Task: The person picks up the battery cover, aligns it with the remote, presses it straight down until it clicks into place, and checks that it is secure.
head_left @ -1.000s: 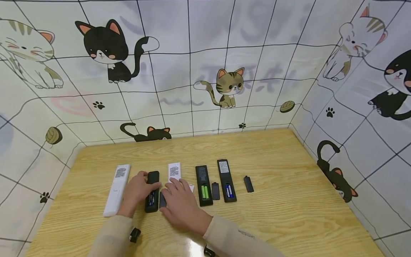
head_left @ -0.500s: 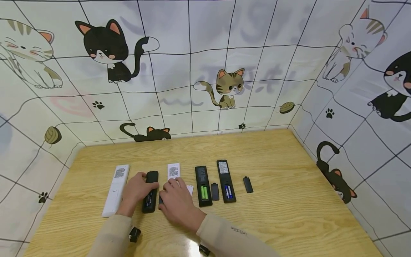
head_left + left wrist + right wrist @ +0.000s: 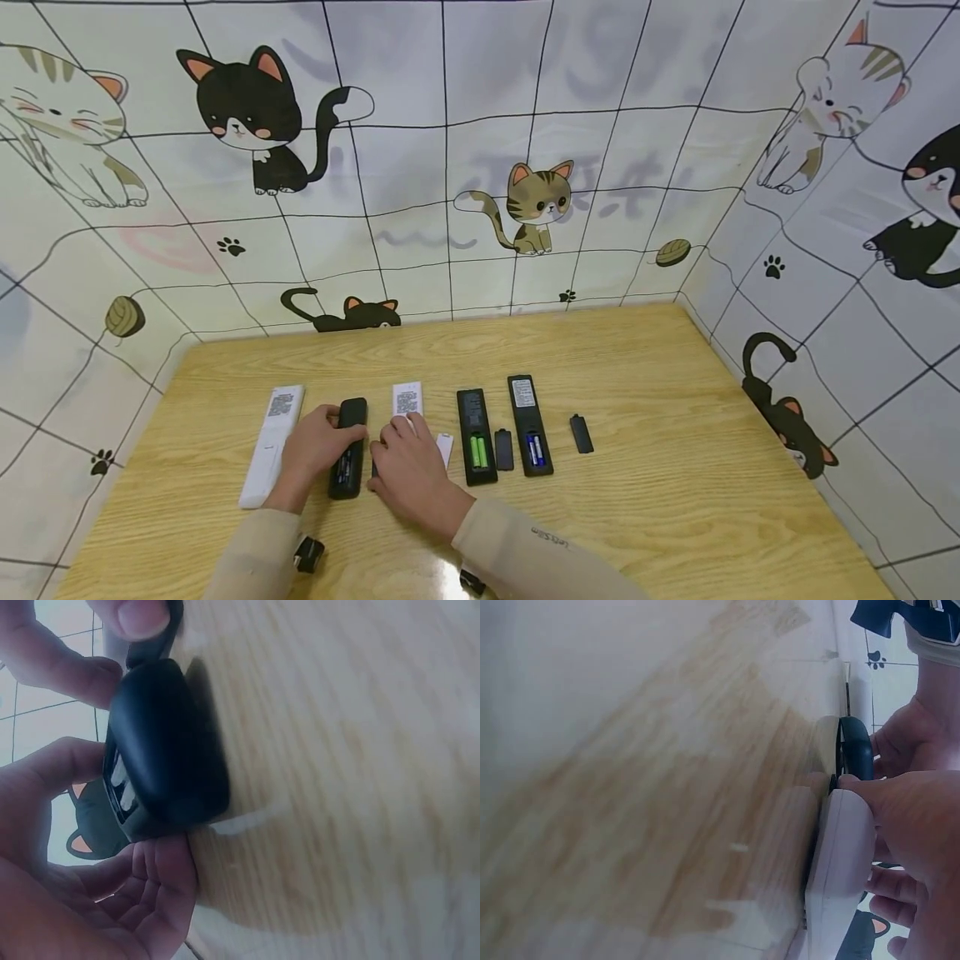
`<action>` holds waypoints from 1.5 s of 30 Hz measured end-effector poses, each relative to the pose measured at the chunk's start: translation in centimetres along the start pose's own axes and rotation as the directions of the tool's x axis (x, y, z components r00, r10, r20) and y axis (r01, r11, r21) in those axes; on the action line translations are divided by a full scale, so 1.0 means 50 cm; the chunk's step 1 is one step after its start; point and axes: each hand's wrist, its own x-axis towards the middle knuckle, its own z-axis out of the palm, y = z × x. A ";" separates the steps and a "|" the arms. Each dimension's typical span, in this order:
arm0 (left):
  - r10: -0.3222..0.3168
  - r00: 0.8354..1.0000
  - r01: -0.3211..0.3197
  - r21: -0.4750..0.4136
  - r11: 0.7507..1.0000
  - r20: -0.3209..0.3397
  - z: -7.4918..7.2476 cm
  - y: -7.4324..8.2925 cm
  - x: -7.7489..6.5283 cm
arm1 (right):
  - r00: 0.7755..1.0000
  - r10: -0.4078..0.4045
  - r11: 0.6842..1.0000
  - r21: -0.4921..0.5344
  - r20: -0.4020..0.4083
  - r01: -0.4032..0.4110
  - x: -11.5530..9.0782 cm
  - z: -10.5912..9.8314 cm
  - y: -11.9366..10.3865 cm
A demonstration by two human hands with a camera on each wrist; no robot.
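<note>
My left hand (image 3: 311, 446) grips a black remote control (image 3: 347, 479) lying back-up on the table, thumb on its right side and fingers on its left. Its battery compartment lies uncovered, with batteries showing inside. In the left wrist view the remote's rounded near end fills the middle, and a dark battery cover (image 3: 150, 651) appears just beyond it. My right hand (image 3: 416, 471) pinches that cover beside the remote, hiding most of it in the head view. Under the right fingers lies a white remote control (image 3: 407, 398), its lower part hidden.
A longer white remote (image 3: 272, 450) lies at the left. To the right are two black remotes, one with green batteries (image 3: 478, 452), one with blue batteries (image 3: 536, 450). Loose dark covers (image 3: 504, 450) and a small white cover (image 3: 446, 448) lie nearby. A cat-patterned cloth (image 3: 480, 283) stands behind.
The black remote has shifted slightly left with my left hand and tilted a little. My right hand has moved left, its fingers drawing in over the dark cover.
</note>
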 end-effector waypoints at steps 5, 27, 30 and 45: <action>0.027 0.999 -0.027 -0.028 0.999 -0.023 -0.001 -0.002 0.001 | 0.999 0.026 0.999 -0.020 0.022 -0.026 0.004 0.000 -0.004; -0.017 0.999 0.011 -0.172 0.985 -0.031 -0.013 -0.004 -0.011 | 0.993 0.046 0.996 0.077 -0.107 -0.037 -0.004 0.002 -0.009; -0.018 0.999 0.012 -0.202 0.979 -0.031 -0.015 -0.006 -0.012 | 0.986 0.043 0.996 0.086 -0.160 -0.029 -0.007 0.002 -0.008; 0.044 0.999 -0.049 -0.272 0.961 -0.024 -0.037 -0.008 -0.026 | 0.978 0.056 0.977 0.212 -0.200 -0.012 -0.024 -0.022 0.008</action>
